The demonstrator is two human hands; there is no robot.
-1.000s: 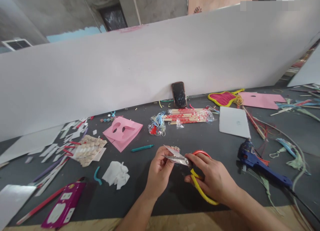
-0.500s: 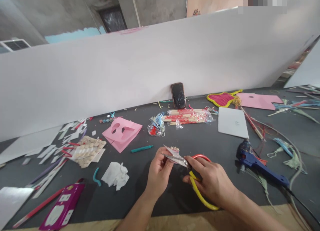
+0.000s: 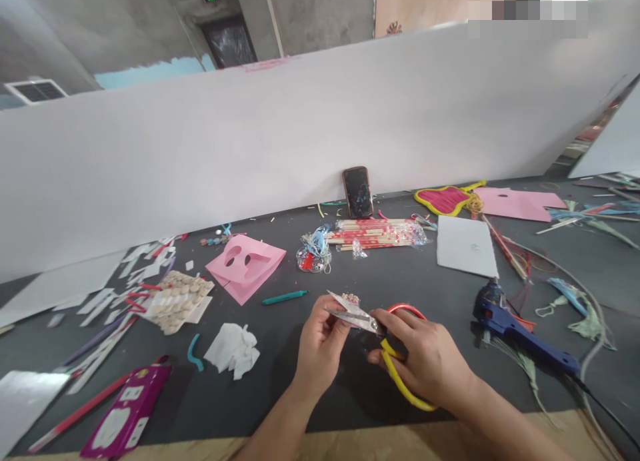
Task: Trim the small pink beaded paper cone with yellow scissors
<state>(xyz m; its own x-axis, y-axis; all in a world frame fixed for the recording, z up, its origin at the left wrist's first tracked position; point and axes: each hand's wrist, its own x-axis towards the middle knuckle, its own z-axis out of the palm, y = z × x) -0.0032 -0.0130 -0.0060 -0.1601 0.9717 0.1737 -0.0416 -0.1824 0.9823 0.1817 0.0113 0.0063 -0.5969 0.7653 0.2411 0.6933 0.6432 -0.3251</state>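
Note:
My right hand [image 3: 425, 354] grips a pair of scissors [image 3: 406, 386] with red and yellow handles. Their metal blades point left, across a small pale piece of paper [image 3: 339, 298] pinched between the fingers and thumb of my left hand [image 3: 323, 344]. Blades and piece overlap, so I cannot tell whether they are cutting into it. Just behind the blades, a little heap of beads [image 3: 351, 298] partly shows. A teal pen [image 3: 285, 297] lies beyond my left hand, and a crumpled white tissue [image 3: 233, 351] is to its left.
A blue glue gun [image 3: 525, 338] with its cord lies at right, near a white card [image 3: 467, 245]. A phone [image 3: 358, 192] leans on the white partition [image 3: 250, 148] behind wrapped sticks [image 3: 373, 233]. Folded pink paper [image 3: 245, 268], paper strips and a purple box [image 3: 127, 411] occupy the left.
The scissor handles have drawn slightly closer together in my right hand. My left hand keeps its pinch, and the view has shifted slightly.

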